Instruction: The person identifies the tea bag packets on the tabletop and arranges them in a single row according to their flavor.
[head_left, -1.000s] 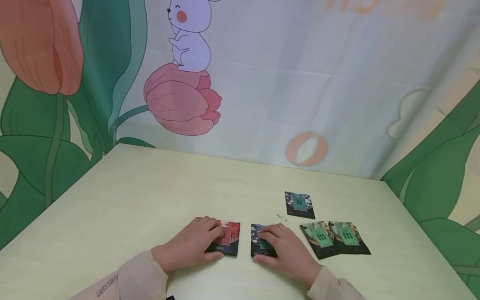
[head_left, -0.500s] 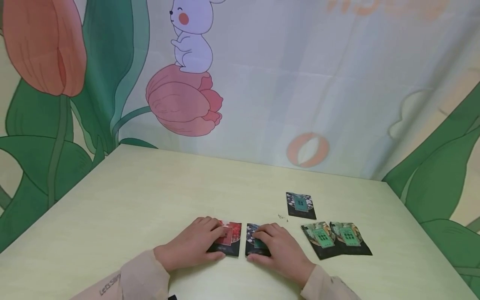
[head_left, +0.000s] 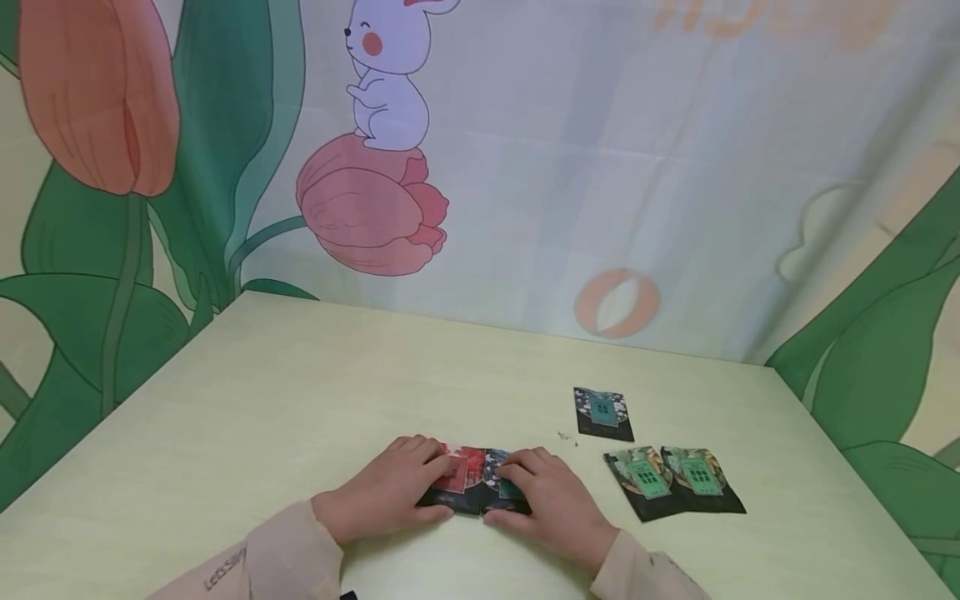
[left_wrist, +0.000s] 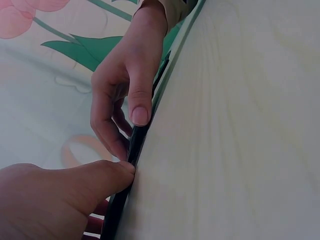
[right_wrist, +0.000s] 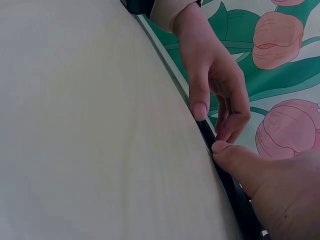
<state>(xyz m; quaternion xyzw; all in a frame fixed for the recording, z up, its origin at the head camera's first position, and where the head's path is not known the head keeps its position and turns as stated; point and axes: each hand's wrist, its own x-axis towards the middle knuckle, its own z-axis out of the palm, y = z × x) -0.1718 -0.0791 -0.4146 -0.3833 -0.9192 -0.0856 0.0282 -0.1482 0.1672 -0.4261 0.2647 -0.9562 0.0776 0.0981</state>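
In the head view, two flat printed packets lie edge to edge near the front of the table. One is red and black [head_left: 471, 471], the other blue floral and black [head_left: 501, 502]. My left hand [head_left: 390, 492] grips the red packet at its left side, fingers over the top and thumb at the near edge. Mirroring it, my right hand [head_left: 555, 507] holds the blue packet from the right. The left wrist view shows the packets edge-on as a dark strip [left_wrist: 116, 215], thumbs against it. Much of both packets is hidden under the hands.
Right of my right hand lie two green packets [head_left: 647, 479], overlapping side by side. Behind them is another blue floral packet [head_left: 603, 414]. Small dark marks [head_left: 567, 437] show on the pale table [head_left: 300, 392]. A printed curtain [head_left: 525, 167] hangs along the back edge.
My right hand has slid the blue packet left until the gap to the red one closed. The left hand and red packet stay nearly in place; the head view shifts slightly.
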